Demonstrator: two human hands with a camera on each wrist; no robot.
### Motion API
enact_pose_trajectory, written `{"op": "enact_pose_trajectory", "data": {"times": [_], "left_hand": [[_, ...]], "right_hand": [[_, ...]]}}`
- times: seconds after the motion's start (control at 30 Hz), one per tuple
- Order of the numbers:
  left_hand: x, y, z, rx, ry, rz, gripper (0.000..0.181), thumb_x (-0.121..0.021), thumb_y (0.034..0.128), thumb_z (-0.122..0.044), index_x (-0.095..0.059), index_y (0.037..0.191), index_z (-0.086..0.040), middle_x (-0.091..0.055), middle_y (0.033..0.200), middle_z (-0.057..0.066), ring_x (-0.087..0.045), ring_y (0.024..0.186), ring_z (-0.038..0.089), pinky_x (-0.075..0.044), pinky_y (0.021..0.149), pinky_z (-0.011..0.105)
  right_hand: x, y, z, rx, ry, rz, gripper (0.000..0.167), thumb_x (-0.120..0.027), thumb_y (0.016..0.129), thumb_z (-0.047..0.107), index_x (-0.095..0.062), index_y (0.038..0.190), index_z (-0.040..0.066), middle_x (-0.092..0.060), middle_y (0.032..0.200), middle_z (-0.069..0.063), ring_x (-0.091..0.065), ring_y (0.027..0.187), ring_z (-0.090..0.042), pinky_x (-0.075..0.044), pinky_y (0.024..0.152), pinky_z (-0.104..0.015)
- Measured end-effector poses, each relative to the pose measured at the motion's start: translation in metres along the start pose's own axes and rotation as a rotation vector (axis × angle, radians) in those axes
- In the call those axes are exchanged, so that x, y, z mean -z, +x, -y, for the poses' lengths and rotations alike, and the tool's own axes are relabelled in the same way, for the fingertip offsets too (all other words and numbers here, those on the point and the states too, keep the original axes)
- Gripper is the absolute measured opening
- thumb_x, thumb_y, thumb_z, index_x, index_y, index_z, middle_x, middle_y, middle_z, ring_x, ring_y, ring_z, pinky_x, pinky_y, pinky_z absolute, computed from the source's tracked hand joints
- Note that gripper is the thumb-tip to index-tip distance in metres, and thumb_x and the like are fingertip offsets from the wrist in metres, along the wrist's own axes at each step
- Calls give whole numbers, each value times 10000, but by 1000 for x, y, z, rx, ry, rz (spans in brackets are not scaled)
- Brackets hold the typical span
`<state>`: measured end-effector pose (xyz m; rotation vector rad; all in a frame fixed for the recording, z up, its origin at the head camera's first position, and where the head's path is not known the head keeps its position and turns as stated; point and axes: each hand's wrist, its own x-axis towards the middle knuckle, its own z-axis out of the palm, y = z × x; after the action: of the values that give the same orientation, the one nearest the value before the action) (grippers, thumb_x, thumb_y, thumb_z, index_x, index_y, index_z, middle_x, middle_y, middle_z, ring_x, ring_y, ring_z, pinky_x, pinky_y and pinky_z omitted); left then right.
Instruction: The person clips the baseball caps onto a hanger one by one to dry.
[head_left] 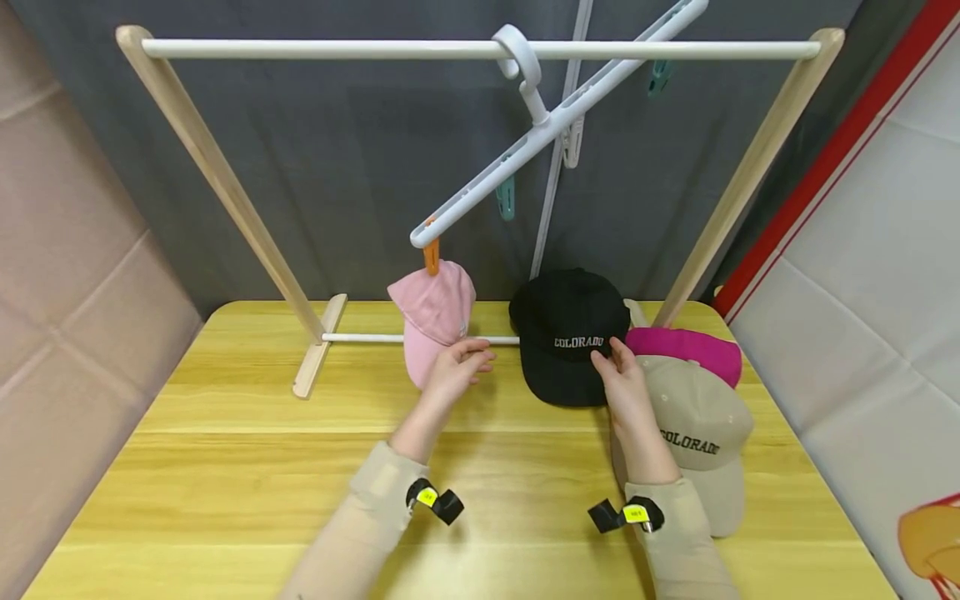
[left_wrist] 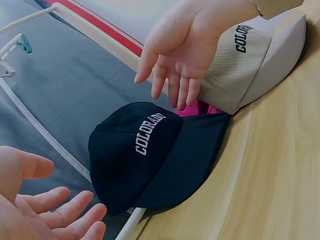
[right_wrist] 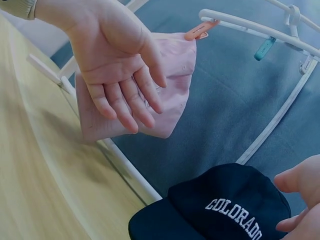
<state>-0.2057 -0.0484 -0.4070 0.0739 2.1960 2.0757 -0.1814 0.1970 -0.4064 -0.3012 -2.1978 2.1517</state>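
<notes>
A black cap (head_left: pixel 570 333) lettered COLORADO sits at the lower white rod of the rack, brim toward me. My right hand (head_left: pixel 627 387) is at its right edge, with fingers loosely extended; contact is unclear. The left wrist view has that right hand (left_wrist: pixel 187 55) apart from the crown. My left hand (head_left: pixel 453 371) hovers left of the black cap, fingers relaxed and holding nothing. Behind it a pink cap (head_left: pixel 442 300) hangs from an orange clip (head_left: pixel 431 257) on the white hanger (head_left: pixel 555 125). In the right wrist view the left hand (right_wrist: pixel 120 70) partly covers the pink cap.
The hanger hooks over the top rod (head_left: pixel 337 50) of a wooden-legged rack. Teal clips (head_left: pixel 506 198) and a white clip (head_left: pixel 573 143) hang from it. At the right, a beige COLORADO cap (head_left: pixel 693 412) overlaps a magenta cap (head_left: pixel 697 350) on the wooden table (head_left: pixel 225 500).
</notes>
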Motion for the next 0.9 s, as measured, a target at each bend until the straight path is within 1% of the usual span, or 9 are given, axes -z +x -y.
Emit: {"op": "enact_pose_trajectory", "data": {"times": [0.1, 0.2, 0.33, 0.53, 0.67, 0.77, 0.9], "left_hand": [[-3, 2, 2, 14, 6, 2, 307, -563, 945, -84, -599, 1219, 51, -656, 1098, 193, -640, 969, 301, -495, 831, 463], [-7, 4, 5, 28, 24, 2, 320, -564, 949, -105, -597, 1232, 40, -659, 1098, 169, -645, 952, 264, -499, 831, 452], [-11, 7, 9, 49, 31, 5, 338, -571, 948, -122, -590, 1244, 41, -663, 1097, 158, -648, 947, 251, -508, 817, 425], [-17, 11, 14, 85, 15, 8, 349, -560, 957, -133, -578, 1259, 41, -656, 1119, 161, -635, 987, 288, -495, 849, 446], [-20, 13, 17, 95, 21, 10, 366, -554, 960, -145, -565, 1271, 47, -653, 1125, 156, -621, 1018, 324, -487, 860, 467], [-23, 16, 20, 102, 26, 9, 370, -558, 956, -148, -566, 1269, 49, -655, 1126, 153, -621, 1023, 327, -489, 858, 467], [-27, 19, 23, 107, 19, 18, 370, -553, 956, -140, -564, 1269, 57, -653, 1131, 168, -615, 1033, 338, -494, 855, 457]], "right_hand": [[0, 2, -3, -7, 3, 4, 647, -425, 1030, 153, -34, 1513, -25, -13, 1570, -195, -50, 1429, -289, -72, 1145, -365], [1, 4, -5, -13, 7, -2, 665, -420, 1032, 171, 0, 1516, -11, 19, 1572, -185, -17, 1431, -281, -55, 1145, -367], [2, 6, -8, -35, 11, -11, 686, -415, 1035, 195, 37, 1520, 19, 73, 1576, -156, 39, 1431, -265, -30, 1146, -372], [3, 9, -12, -72, 4, -1, 696, -401, 1040, 232, 66, 1524, 54, 119, 1577, -116, 97, 1426, -245, -12, 1146, -388], [4, 12, -15, -101, -5, 18, 708, -390, 1043, 251, 99, 1521, 73, 150, 1573, -102, 114, 1422, -241, -10, 1145, -412], [3, 13, -19, -115, -7, 29, 719, -387, 1043, 252, 125, 1516, 79, 170, 1568, -104, 126, 1419, -240, -2, 1143, -424], [2, 14, -22, -119, -9, 20, 730, -391, 1041, 254, 140, 1512, 82, 175, 1568, -100, 138, 1414, -227, 15, 1141, -424]]}}
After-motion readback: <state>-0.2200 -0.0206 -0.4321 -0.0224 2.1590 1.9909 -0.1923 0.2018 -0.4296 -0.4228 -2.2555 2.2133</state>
